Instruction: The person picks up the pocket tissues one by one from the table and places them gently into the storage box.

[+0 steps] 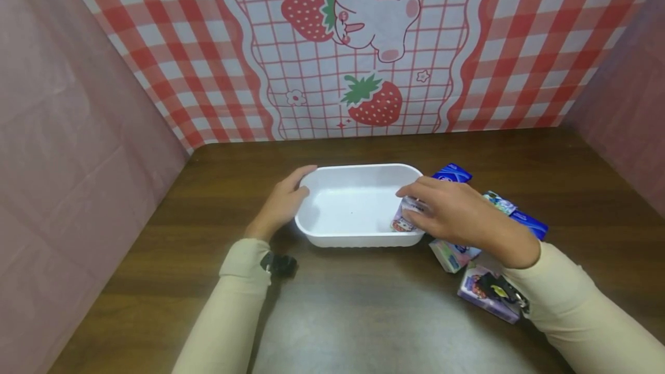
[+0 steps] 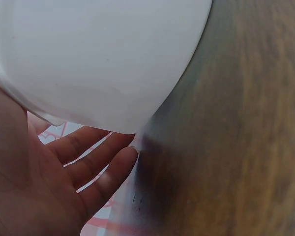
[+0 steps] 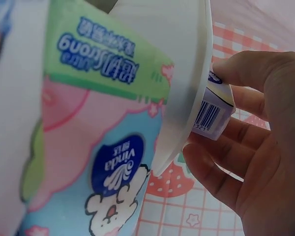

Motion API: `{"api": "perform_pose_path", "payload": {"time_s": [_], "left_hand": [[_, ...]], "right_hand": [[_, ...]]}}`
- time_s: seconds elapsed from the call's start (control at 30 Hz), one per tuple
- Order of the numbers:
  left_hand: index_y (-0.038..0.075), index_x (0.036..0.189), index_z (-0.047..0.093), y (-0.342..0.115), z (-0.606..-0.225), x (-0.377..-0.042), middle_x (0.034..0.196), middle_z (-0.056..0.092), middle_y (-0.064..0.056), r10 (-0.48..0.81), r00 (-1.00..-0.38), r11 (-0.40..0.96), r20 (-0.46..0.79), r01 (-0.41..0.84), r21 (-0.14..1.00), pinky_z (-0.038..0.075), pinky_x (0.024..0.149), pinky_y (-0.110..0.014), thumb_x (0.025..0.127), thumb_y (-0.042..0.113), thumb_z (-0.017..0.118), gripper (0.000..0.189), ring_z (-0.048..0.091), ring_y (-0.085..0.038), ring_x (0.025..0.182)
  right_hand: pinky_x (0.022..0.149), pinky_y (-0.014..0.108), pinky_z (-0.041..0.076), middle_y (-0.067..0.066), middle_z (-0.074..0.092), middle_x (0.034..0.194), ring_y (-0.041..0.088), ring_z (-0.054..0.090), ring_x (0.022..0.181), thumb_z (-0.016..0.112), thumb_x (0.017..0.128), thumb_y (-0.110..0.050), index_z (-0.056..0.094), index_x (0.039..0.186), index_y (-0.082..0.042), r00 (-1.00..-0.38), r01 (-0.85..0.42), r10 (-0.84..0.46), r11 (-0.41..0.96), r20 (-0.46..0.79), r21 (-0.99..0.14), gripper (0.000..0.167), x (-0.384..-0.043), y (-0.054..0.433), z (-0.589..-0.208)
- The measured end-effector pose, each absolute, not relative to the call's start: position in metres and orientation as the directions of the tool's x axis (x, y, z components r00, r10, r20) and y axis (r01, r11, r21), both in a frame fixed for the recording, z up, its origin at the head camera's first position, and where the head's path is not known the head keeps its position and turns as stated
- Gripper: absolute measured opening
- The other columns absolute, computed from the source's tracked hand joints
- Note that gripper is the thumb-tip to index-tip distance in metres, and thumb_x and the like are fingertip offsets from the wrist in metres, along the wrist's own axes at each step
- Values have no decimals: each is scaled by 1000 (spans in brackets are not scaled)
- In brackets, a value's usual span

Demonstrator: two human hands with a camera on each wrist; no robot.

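Head view: a white plastic basin [image 1: 337, 212] sits on a dark wooden table [image 1: 312, 316]. The left hand [image 1: 280, 201] grips its left end, thumb at the rim. The right hand [image 1: 449, 209] pinches a small purple tissue pack [image 1: 403, 223] inside the right end, hiding much of it. The right forearm partly covers packs outside the basin: two blue packs [image 1: 454, 172], a patterned pack [image 1: 500, 203] and a green-and-pink pack [image 1: 447, 257]. A black wrist device [image 1: 496, 287] overlaps another purple box [image 1: 480, 302]. Behind hangs a red-checked strawberry cloth [image 1: 374, 103].

Left wrist view: the fingers, out of sight above, reach beneath the rim along the basin's outer wall; the thumb is cut off.

Right wrist view: a blurry Vinda pack, its lettering upside down, fills the left foreground and blocks the basin. Beyond, thumb and fingers grasp the held pack, whose barcode shows only here; the rim conceals its lower part.
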State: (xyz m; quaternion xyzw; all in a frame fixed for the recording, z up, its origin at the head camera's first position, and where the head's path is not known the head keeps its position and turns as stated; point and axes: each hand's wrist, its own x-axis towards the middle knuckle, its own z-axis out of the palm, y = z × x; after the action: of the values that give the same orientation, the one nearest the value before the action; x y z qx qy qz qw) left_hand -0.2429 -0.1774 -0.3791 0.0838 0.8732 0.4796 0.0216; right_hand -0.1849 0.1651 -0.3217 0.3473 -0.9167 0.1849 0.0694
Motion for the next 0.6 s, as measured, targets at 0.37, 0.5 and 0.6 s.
{"api": "perform_pose_path", "payload": {"time_s": [0.37,0.5,0.6], "left_hand": [[31,147,50,-178,-381,-243,149,49,0,162,-986,523,44,124,843,39,109,-52,101,19,49,48,47,-24,132],[32,147,50,-178,-381,-243,149,49,0,163,-986,523,44,124,844,38,109,-52,101,19,49,48,47,-24,133],[32,147,50,-178,-380,-243,149,49,1,165,-985,523,47,128,842,38,109,-52,101,20,49,48,46,-24,133]], "right_hand": [[82,42,58,-2,68,118,16,67,100,72,92,-25,68,125,-18,-723,-690,-646,657,244,-305,34,-185,164,-324],[82,40,59,-2,68,118,15,67,98,72,93,-25,68,126,-18,-718,-695,-651,656,246,-296,34,-185,164,-324],[83,41,58,-1,67,119,17,67,101,71,93,-25,67,127,-18,-725,-688,-647,663,237,-296,34,-185,164,-324]]}}
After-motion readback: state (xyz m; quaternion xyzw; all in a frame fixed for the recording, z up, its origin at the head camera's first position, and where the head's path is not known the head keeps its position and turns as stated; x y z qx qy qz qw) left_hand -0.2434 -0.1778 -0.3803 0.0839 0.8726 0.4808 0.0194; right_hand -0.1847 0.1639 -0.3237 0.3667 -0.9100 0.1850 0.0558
